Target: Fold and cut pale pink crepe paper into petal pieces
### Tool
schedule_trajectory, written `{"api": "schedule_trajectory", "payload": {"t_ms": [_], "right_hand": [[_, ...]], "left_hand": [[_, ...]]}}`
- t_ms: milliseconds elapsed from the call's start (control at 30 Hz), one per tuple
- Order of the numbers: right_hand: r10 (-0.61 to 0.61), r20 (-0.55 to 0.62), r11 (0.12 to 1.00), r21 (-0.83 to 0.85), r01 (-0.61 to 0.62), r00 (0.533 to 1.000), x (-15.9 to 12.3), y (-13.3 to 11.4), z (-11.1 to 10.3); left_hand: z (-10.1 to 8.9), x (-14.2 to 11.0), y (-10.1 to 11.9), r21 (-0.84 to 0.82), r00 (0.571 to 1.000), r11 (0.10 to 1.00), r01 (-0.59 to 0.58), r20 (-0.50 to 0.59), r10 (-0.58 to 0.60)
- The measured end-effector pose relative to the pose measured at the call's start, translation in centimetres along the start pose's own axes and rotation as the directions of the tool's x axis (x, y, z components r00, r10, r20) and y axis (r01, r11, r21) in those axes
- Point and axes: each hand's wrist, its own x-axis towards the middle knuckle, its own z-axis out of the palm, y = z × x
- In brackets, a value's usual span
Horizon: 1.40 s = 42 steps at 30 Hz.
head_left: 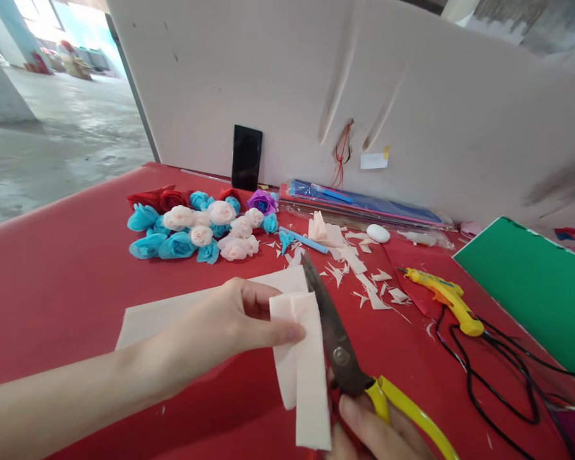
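Note:
My left hand [225, 322] pinches a folded strip of cream crepe paper [311, 383] between thumb and fingers. A longer cream paper piece [158, 314] stretches out behind that hand over the red table. In my right hand [374, 428], at the bottom, is a pair of scissors [338, 338] with yellow handles and dark blades. The blades point up and away, right beside the folded strip's right edge. Whether they touch the paper I cannot tell. Part of my right hand is cut off by the frame's lower edge.
Paper flowers [186, 230] in blue, pink, red and purple lie back left. Cream scraps [364, 275] are scattered beyond the scissors. At right are a yellow glue gun [445, 297], its black cord [469, 377] and a green board [541, 287]. A phone [246, 156] leans against the white panel.

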Motion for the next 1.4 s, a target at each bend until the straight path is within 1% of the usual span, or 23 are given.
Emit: {"api": "schedule_trajectory", "payload": {"t_ms": [100,133,167,200,233,300,367,433,467,533,600,667,700,733,767,800,833,867,933,1033,1133,1267,1400], "right_hand": [[0.126,-0.102,0.985,0.127,-0.113,0.987,-0.3,-2.0,-1.5],[0.201,-0.117,0.968,0.176,-0.179,0.973,-0.1,-2.8,-2.2],[0.233,-0.164,0.964,0.166,-0.206,0.958,0.2,-3.5,-3.0],[0.190,-0.265,0.981,0.072,-0.178,0.945,0.6,-4.0,-3.8],[0.129,-0.299,0.981,-0.104,-0.166,0.945,1.0,-4.3,-4.6],[0.052,-0.333,0.881,-0.429,-0.200,0.941,1.7,-4.4,-6.2],[0.053,-0.349,0.697,-0.658,-0.285,0.936,1.9,-3.8,-7.3],[0.055,-0.334,0.538,-0.784,-0.310,0.941,1.3,-2.7,-7.9],[0.037,-0.317,0.481,-0.825,-0.295,0.948,0.8,-2.3,-8.1],[-0.047,-0.278,0.409,-0.882,-0.235,0.960,-0.1,-1.8,-8.2],[-0.136,-0.250,0.375,-0.909,-0.184,0.959,-0.5,-2.2,-8.0],[-0.171,-0.240,0.413,-0.898,-0.151,0.956,-0.1,-3.5,-7.6],[-0.161,-0.235,0.465,-0.875,-0.136,0.959,0.3,-4.3,-7.3],[-0.149,-0.234,0.542,-0.832,-0.119,0.961,0.9,-5.1,-6.9],[-0.143,-0.231,0.637,-0.766,-0.089,0.962,1.4,-5.9,-6.4],[-0.106,-0.231,0.735,-0.673,-0.080,0.967,2.0,-6.4,-5.9],[-0.059,-0.195,0.815,-0.576,-0.066,0.979,2.5,-6.8,-5.4],[-0.020,-0.163,0.875,-0.480,-0.062,0.987,3.0,-7.0,-4.9],[0.022,-0.124,0.943,-0.326,-0.062,0.992,3.6,-6.9,-4.1],[0.074,-0.130,0.984,-0.155,-0.094,0.989,4.1,-6.4,-3.6],[0.141,-0.176,0.989,-0.026,-0.148,0.974,4.3,-6.2,-4.2],[0.112,-0.309,0.993,0.071,-0.094,0.944,3.7,-5.6,-5.8],[0.075,-0.417,0.995,0.094,-0.039,0.906,2.7,-4.0,-6.8]], "left_hand": [[-0.2,0.4,-0.5,-0.012,0.997,0.999,-0.030,-0.075,0.029],[-0.4,0.5,-0.6,-0.012,0.994,0.999,-0.038,-0.098,0.037],[-0.5,0.7,-0.8,-0.010,0.992,0.999,-0.043,-0.119,0.042],[-0.7,0.8,-1.0,-0.009,0.989,0.999,-0.051,-0.137,0.049],[-0.9,0.9,-1.1,-0.005,0.987,0.998,-0.059,-0.153,0.057],[-1.2,1.1,-1.3,0.001,0.980,0.997,-0.073,-0.186,0.072],[-1.4,1.3,-1.5,0.000,0.979,0.997,-0.082,-0.190,0.080],[-1.5,1.4,-1.6,-0.003,0.980,0.997,-0.076,-0.186,0.074],[-1.4,1.4,-1.6,-0.001,0.980,0.998,-0.068,-0.189,0.067],[-1.4,1.5,-1.6,0.000,0.977,0.999,-0.053,-0.206,0.052],[-1.3,1.4,-1.6,-0.012,0.977,0.999,-0.044,-0.210,0.040],[-1.1,1.3,-1.6,-0.025,0.980,0.999,-0.038,-0.197,0.032],[-1.0,1.3,-1.5,-0.025,0.981,0.999,-0.037,-0.193,0.032],[-0.9,1.2,-1.5,-0.017,0.981,0.999,-0.035,-0.190,0.031],[-0.9,1.2,-1.5,-0.002,0.982,0.999,-0.032,-0.189,0.031],[-0.8,1.2,-1.4,0.021,0.980,0.999,-0.029,-0.194,0.032],[-0.7,1.2,-1.4,0.045,0.978,0.999,-0.025,-0.206,0.034],[-0.6,1.3,-1.3,0.067,0.977,0.998,-0.019,-0.212,0.033],[-0.6,1.4,-1.2,0.088,0.978,0.996,-0.018,-0.204,0.036],[-0.9,1.6,-1.2,0.055,0.991,0.998,-0.038,-0.126,0.045],[-1.5,1.9,-1.6,0.034,0.994,0.998,-0.060,-0.085,0.062],[-2.1,2.4,-2.3,0.037,0.979,0.988,-0.147,-0.137,0.151],[-2.1,2.8,-2.1,0.075,0.967,0.978,-0.197,-0.153,0.206]]}}
